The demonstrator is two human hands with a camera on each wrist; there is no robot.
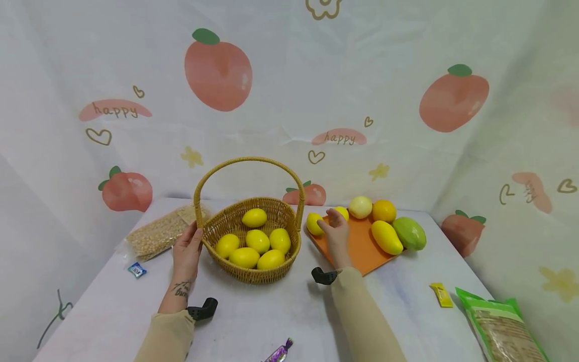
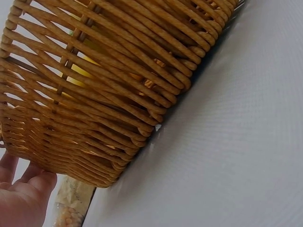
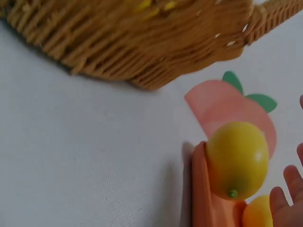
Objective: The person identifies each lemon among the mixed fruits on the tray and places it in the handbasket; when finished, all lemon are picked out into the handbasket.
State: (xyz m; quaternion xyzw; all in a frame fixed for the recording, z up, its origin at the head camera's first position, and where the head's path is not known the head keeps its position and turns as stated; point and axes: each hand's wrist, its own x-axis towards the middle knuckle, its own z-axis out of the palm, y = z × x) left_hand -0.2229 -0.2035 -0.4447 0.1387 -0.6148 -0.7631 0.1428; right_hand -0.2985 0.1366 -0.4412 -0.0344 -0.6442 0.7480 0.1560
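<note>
A wicker basket (image 1: pixel 255 274) with a tall arched handle holds several yellow lemons (image 1: pixel 244 258). My left hand (image 1: pixel 186 251) grips its left side near the handle's base; in the left wrist view the fingers (image 2: pixel 42 182) meet the woven wall. Over the left part of an orange tray (image 1: pixel 362 254) hovers my right hand (image 1: pixel 336 236), fingers spread and holding nothing. Its fingertips are close to a lemon (image 1: pixel 314 223) at the tray's left corner, which also shows in the right wrist view (image 3: pixel 238 160). Another lemon (image 1: pixel 342 213) is partly hidden behind this hand.
Also on the tray are a pale round fruit (image 1: pixel 360 207), an orange (image 1: pixel 384 211), a yellow mango (image 1: pixel 386 238) and a large green fruit (image 1: pixel 409 233). A bag of grains (image 1: pixel 156 236) lies left; a green-edged packet (image 1: pixel 502 327) lies right. Small wrapped sweets (image 1: pixel 137 270) dot the table.
</note>
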